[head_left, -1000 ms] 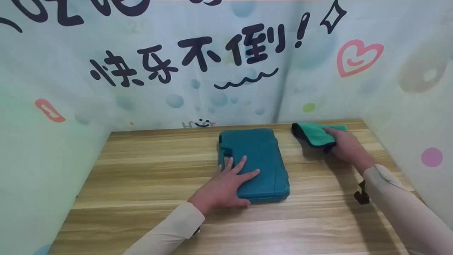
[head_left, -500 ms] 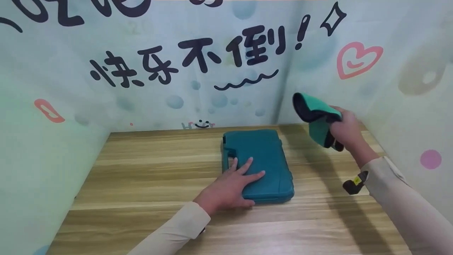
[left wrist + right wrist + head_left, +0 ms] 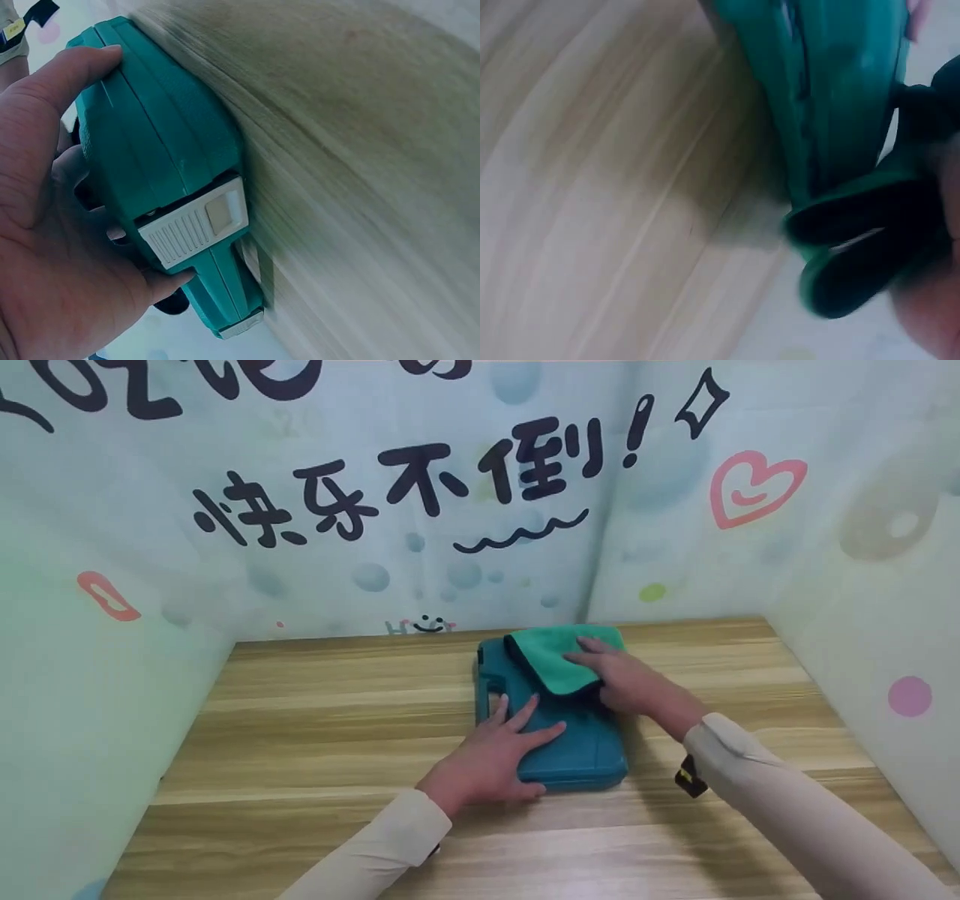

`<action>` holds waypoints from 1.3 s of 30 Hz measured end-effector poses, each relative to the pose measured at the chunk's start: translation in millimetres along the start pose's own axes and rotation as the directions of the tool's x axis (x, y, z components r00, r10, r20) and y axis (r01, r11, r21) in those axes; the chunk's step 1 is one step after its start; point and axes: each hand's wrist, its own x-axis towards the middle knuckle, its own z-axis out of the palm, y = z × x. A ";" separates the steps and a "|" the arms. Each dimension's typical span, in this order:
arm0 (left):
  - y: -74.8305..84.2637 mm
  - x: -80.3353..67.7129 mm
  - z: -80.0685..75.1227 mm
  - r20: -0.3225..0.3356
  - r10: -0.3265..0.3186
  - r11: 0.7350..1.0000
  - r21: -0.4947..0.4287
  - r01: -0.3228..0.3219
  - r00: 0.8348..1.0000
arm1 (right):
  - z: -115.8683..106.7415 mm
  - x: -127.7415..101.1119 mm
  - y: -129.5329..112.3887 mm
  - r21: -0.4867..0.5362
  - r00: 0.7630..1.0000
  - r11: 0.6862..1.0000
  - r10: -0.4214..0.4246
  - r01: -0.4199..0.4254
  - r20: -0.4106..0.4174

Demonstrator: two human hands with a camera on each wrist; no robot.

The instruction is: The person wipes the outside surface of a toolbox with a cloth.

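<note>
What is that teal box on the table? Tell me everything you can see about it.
The teal case is a flat, closed box of what looks like moulded plastic, with rounded corners, a handle cut-out at its far left and a pale ribbed latch on one edge. It lies flat on the wooden table. The left hand rests spread on its near part; the right hand presses a green cloth on its far end.
</note>
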 end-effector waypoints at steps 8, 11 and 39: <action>-0.5 -1.5 0.3 0.003 -0.003 1.000 0.009 0.003 1.000 | 4.1 7.6 -4.3 -0.083 0.997 0.996 0.034 -0.028 0.076; -2.6 -4.5 -1.5 0.008 -0.014 1.000 0.012 0.014 1.000 | 5.2 13.1 -6.9 -0.096 0.996 0.995 0.029 -0.021 0.082; -2.0 -0.5 2.9 0.002 -0.006 1.000 0.027 0.006 1.000 | 13.0 22.7 3.9 -0.111 1.000 0.994 -0.005 0.009 0.029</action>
